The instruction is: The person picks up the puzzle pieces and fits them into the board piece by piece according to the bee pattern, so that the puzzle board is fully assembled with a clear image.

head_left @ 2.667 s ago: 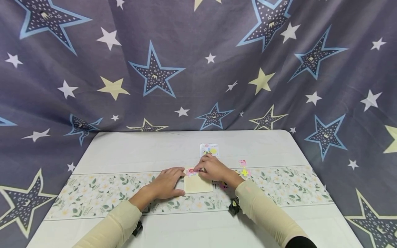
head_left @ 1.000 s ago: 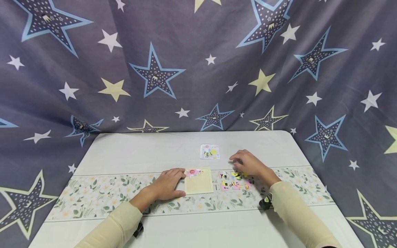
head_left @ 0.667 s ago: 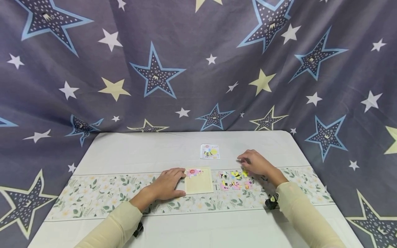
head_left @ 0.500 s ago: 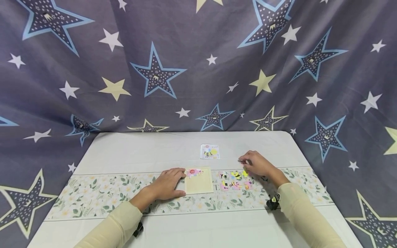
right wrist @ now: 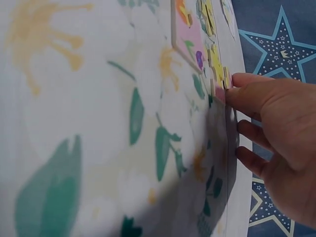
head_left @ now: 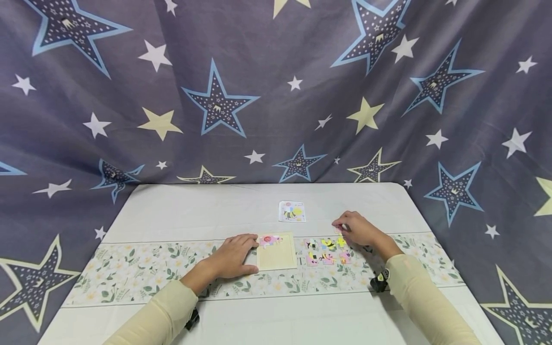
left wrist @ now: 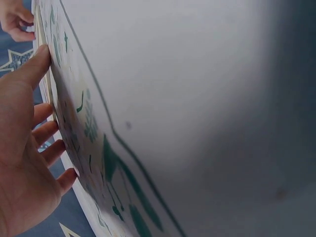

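A square, pale wooden puzzle tray (head_left: 277,258) lies at the middle of the table, with pink puzzle pieces (head_left: 268,240) set along its top left. My left hand (head_left: 233,254) rests at the tray's left edge, fingers relaxed and thumb touching its lower corner. On the right, my right hand (head_left: 355,227) pinches a pink puzzle piece (head_left: 338,229) at the far end of the loose pieces. The fingers partly cover that piece. In the right wrist view, thumb and index finger (right wrist: 247,81) meet at its edge.
Several loose puzzle pieces (head_left: 327,258), pink and yellow, lie in rows right of the tray. A picture card (head_left: 292,211) with a bee lies behind it. The white table (head_left: 194,211) has a floral strip (head_left: 142,268); a starry curtain (head_left: 267,120) hangs behind.
My right hand has left the tray, moved right past the loose pieces and settled on the pink piece at the far end. The left hand stays at the tray's edge.
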`<state>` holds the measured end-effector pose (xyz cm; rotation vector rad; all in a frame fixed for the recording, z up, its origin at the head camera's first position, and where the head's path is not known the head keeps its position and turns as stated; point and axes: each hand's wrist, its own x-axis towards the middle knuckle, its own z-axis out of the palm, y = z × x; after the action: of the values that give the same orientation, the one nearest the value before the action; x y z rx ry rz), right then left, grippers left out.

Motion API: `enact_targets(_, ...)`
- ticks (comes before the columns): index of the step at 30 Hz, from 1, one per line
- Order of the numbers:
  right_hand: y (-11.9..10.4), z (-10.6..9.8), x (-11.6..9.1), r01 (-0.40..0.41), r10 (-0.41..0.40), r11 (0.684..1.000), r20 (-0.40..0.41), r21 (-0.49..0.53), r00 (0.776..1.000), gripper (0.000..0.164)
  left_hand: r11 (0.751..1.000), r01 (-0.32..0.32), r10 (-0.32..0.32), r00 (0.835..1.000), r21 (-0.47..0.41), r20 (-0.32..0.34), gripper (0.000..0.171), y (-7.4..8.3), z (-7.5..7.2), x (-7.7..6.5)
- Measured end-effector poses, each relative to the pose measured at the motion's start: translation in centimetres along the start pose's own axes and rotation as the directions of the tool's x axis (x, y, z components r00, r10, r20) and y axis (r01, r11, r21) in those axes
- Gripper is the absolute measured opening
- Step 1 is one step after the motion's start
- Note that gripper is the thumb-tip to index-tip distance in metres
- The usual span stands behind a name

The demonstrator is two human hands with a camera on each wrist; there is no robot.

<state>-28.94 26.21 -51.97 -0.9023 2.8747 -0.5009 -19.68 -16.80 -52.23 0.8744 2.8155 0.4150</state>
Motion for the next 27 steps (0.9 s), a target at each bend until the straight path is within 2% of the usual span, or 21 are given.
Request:
enact_targets(14,0.0,0.0,-0.1,0.013,-0.013,1.000,-0.026,-0.009,1.000,0.028,1.000,-0.003,0.003,1.000,-0.007,-0.005,0.068,0.3,-0.2,0.0)
enact_targets(22,-1.0,-0.3,0.6,-0.010,0.011,0.999,-0.021,0.037,1.000,0.030,1.000,-0.005,0.005,1.000,-0.004,-0.004,0.067,0.1,-0.2,0.0)
enact_targets(27,-2.0,0.1,1.1,0.015,-0.014,0.999,-0.027,0.052,1.000,0.031,1.000,-0.005,0.005,1.000,-0.007,-0.003,0.067,0.2,-0.2,-0.1)
